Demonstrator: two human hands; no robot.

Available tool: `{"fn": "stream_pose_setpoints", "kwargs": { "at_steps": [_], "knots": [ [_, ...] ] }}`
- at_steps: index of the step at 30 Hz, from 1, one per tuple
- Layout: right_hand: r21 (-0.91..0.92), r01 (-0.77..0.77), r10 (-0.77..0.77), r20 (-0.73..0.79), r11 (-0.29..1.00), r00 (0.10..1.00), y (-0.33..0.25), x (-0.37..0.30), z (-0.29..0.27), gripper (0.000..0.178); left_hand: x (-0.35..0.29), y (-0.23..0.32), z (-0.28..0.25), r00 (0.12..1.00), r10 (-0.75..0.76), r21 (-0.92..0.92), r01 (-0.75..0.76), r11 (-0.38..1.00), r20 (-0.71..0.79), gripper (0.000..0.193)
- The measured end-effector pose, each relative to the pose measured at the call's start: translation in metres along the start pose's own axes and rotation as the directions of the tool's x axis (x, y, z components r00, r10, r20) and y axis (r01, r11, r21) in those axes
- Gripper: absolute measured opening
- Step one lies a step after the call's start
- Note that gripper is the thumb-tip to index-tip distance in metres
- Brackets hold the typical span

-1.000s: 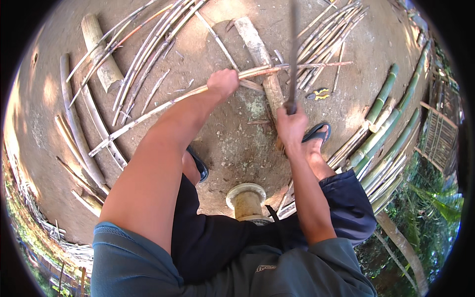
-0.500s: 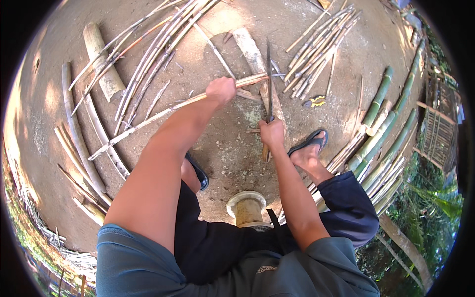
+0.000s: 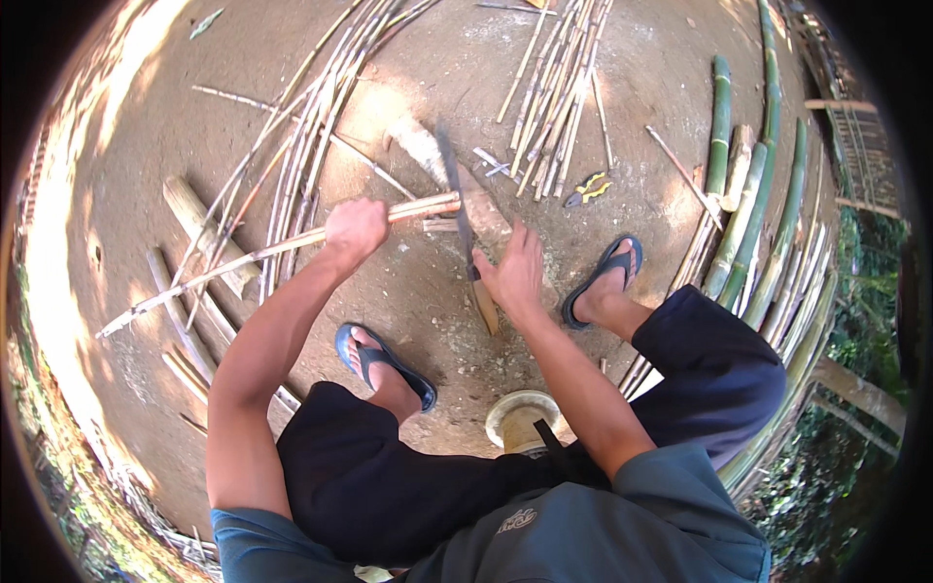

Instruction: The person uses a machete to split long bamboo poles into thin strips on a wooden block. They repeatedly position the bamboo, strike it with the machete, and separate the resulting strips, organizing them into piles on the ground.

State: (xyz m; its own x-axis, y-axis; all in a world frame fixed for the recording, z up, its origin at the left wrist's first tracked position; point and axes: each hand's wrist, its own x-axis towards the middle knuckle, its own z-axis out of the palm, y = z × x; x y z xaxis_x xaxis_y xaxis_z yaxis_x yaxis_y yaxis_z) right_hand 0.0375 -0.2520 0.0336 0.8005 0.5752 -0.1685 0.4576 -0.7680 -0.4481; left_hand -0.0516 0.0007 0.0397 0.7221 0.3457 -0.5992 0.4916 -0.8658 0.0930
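Observation:
My left hand (image 3: 358, 229) is wrapped round a long thin bamboo stick (image 3: 233, 255), which slopes down to the left; its right end looks split. That end meets the dark blade of a machete (image 3: 463, 219). The machete's wooden handle (image 3: 485, 309) points toward me, outside my grasp. Beside the blade, my right hand (image 3: 515, 272) is open, fingers spread, its fingertips reaching to a pale wooden log (image 3: 483, 209) on the ground. Whether the thumb touches the machete I cannot tell.
Bundles of thin sticks (image 3: 559, 92) lie ahead, with more sticks (image 3: 326, 112) to the left. Yellow-handled pliers (image 3: 589, 188) rest near my right foot. Green bamboo poles (image 3: 750, 223) line the right side. A short round stump (image 3: 522, 418) stands between my legs.
My right hand has let go of the machete handle and spread its fingers. My left hand has moved left with the stick, and the head view has shifted.

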Motion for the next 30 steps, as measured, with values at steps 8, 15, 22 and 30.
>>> {"fn": "stream_pose_setpoints", "kwargs": {
  "at_steps": [8, 15, 22, 30],
  "knots": [
    [0.209, 0.314, -0.377, 0.496, 0.926, 0.782, -0.075, 0.022, -0.068, 0.048, -0.04, 0.03, -0.056, 0.847, 0.518, 0.432, -0.424, 0.796, -0.122, 0.006],
    [0.545, -0.066, -0.047, 0.191, 0.836, 0.98, -0.046, 0.01, -0.029, 0.051, -0.009, 0.088, -0.084, 0.723, 0.683, 0.634, -0.481, 0.605, -0.103, 0.035],
    [0.552, -0.428, 0.571, -0.11, 0.716, 0.813, 0.031, 0.094, -0.013, 0.049, -0.057, 0.119, -0.129, 0.8, 0.482, 0.187, -0.444, 0.876, -0.358, 0.067],
    [0.482, -0.544, 0.669, -0.127, 0.687, 0.732, 0.089, 0.171, -0.002, 0.045, -0.221, 0.15, -0.199, 0.902, 0.426, -0.176, -0.43, 0.885, -0.064, 0.064]
  ]
}}
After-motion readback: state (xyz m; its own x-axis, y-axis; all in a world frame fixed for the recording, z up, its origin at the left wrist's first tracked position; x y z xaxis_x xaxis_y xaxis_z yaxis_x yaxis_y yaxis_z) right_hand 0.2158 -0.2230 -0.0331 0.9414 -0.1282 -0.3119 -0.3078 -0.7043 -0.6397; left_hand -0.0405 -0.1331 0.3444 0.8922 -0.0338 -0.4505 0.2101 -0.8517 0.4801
